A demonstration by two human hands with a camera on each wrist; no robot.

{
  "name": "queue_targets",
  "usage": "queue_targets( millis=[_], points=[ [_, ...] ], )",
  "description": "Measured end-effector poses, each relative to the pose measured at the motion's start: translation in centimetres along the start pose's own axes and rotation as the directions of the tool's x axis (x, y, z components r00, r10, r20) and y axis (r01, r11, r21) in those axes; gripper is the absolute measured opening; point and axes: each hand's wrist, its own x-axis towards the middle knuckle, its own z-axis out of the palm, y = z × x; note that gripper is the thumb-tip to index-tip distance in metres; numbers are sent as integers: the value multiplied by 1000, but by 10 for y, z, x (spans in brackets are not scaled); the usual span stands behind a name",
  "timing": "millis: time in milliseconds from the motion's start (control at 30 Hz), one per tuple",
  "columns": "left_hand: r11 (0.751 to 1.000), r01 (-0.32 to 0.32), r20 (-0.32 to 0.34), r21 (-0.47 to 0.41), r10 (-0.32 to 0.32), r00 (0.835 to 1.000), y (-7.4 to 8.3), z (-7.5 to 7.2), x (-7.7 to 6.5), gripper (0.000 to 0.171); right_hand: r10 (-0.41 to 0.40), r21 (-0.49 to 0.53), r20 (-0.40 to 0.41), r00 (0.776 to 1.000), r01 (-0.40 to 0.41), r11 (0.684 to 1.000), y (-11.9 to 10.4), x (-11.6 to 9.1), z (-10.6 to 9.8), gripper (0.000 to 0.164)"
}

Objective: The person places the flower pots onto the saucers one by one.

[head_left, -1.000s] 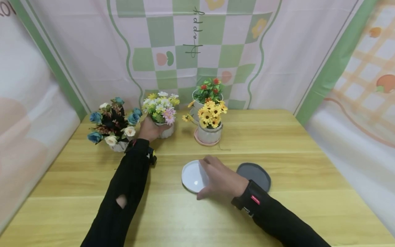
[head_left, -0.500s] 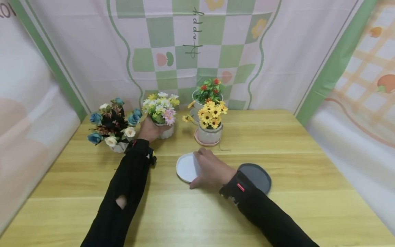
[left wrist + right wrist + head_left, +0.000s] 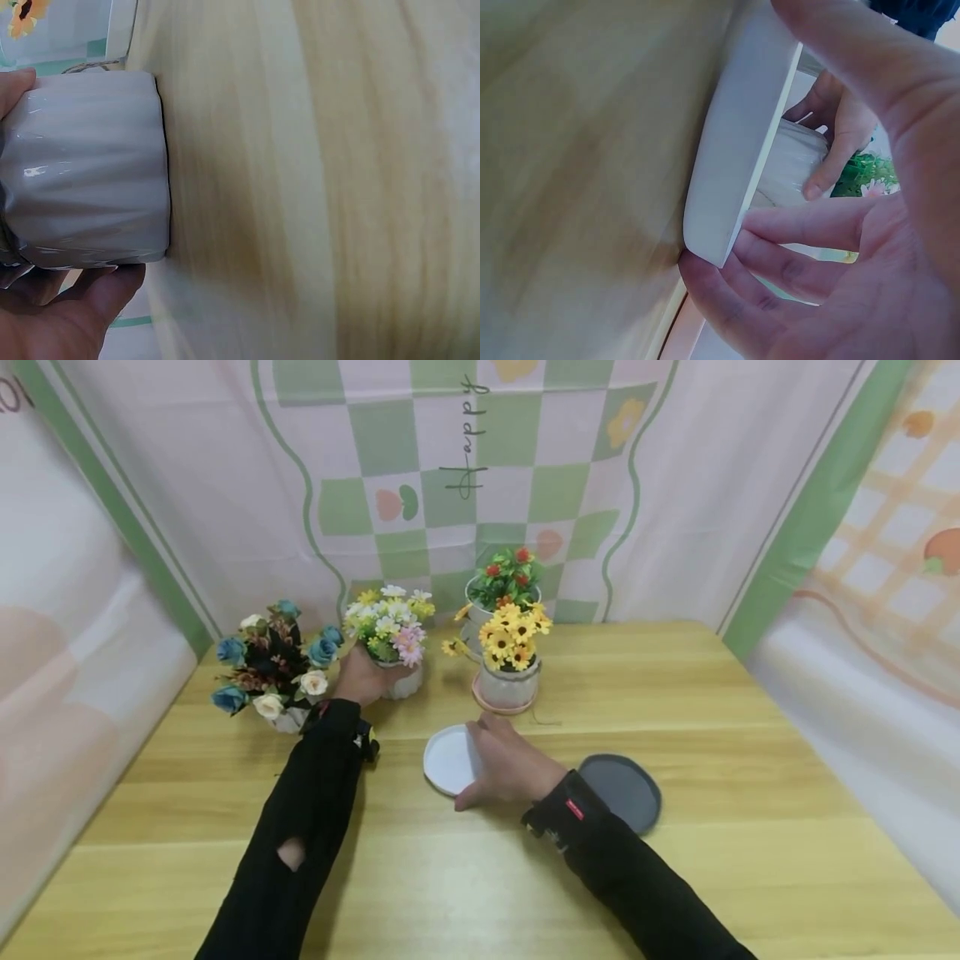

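Observation:
My left hand (image 3: 360,677) grips the side of a ribbed white flowerpot (image 3: 406,682) at the back of the table. White, yellow and pink artificial daisies (image 3: 392,622) fill it. Seen from the left wrist, thumb and fingers lie on either side of the glossy pot (image 3: 90,172), whose base is close to the wood. In front of it, my right hand (image 3: 510,764) holds a shallow white saucer (image 3: 447,762) by its right part. The right wrist view has fingertips (image 3: 705,274) at the rim of this saucer (image 3: 731,150), low over the tabletop.
Left of the left hand stands a pot of blue and cream roses (image 3: 270,664). A pot of yellow flowers (image 3: 510,687) sits on a pink saucer (image 3: 501,707), a red-flowered plant (image 3: 504,585) behind it. A dark grey saucer (image 3: 630,795) lies beside the right wrist.
My right hand has carried the white saucer left and away from me, closer to the daisy pot. My left hand keeps its grip on the pot in the same place.

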Motion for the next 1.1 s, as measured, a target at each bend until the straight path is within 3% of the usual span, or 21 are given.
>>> queue_targets(
  millis=[400,733,933,1100],
  points=[
    [1000,-22,13,9,22,1000,5,-1,-6,101,1,-4,8,1000,-1,1000,-1,-1,-1,104],
    [999,42,46,8,-43,998,4,-2,-17,107,1,-3,10,1000,-1,1000,-2,-2,-3,102],
    [1000,-15,53,19,14,998,8,0,-25,97,8,2,27,1000,-8,1000,-2,-2,-3,105],
    [999,-7,53,40,5,999,7,-1,-27,97,1,-1,26,1000,-1,1000,-2,-2,-2,105]
  ],
)
